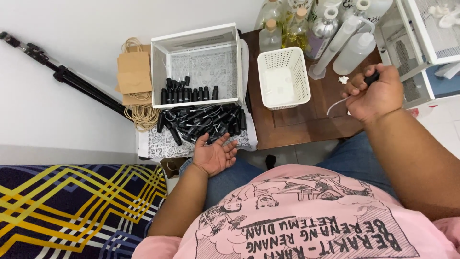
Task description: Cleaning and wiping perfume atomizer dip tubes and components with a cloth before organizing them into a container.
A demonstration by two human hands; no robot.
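Your right hand (376, 96) is closed around a small black spray cap with a white dip tube (371, 78) over the brown wooden surface (297, 122). Your left hand (215, 154) lies open, empty, beside the pile of black caps (201, 120); keep the tube unbent.

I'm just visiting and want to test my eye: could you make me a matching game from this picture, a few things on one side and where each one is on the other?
Things:
1. white perforated basket
2. loose pile of small black bottles
3. brown paper bags
4. black spray cap with thin white tube

Places:
A. against the wall, left of the white box
B. pinched in the right hand
C. on the wooden table
D. on the patterned cloth, just beyond the open left hand

Pairs: 1-C, 2-D, 3-A, 4-B
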